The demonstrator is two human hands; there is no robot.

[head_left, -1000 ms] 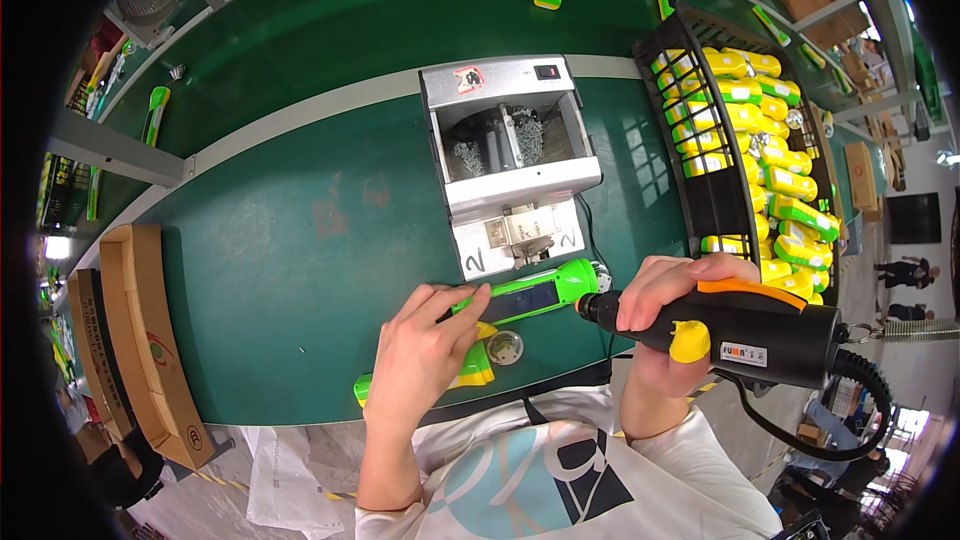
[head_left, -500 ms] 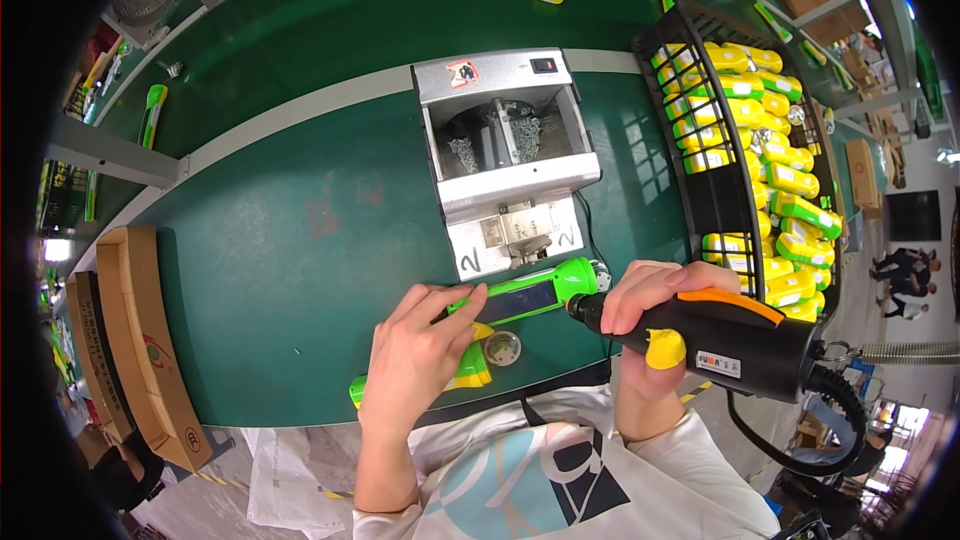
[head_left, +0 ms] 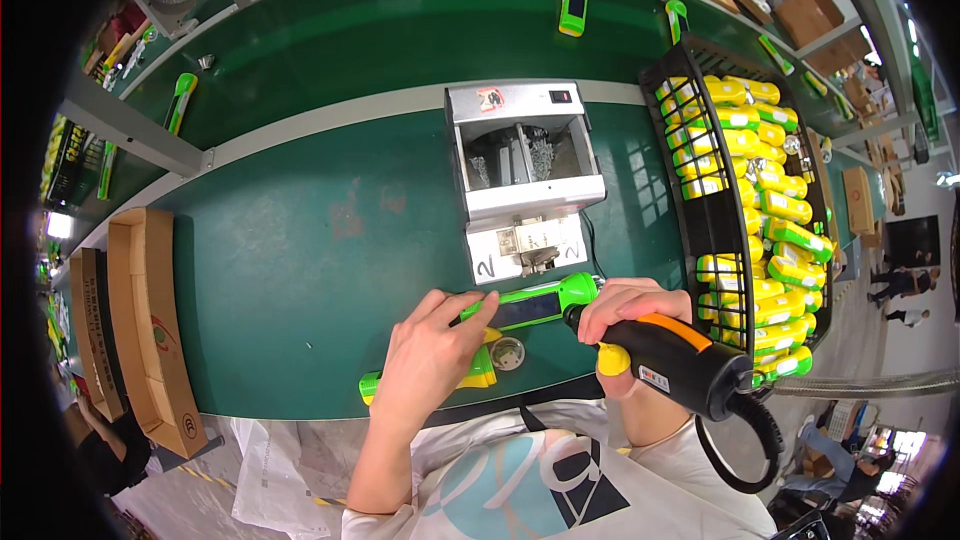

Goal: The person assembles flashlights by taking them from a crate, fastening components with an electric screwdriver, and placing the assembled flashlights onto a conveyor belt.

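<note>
I've got my left hand [head_left: 430, 345] gripping the torch [head_left: 530, 311], probably to steady it, right hand [head_left: 636, 306] wrapped round the driver [head_left: 692, 368], likely for aim

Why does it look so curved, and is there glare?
Head view: the fisheye lens bows the green bench, leaving black corners. Head view: pale, grid-like glare marks the bench right of the silver machine; a bright patch at far left is washed out.
</note>
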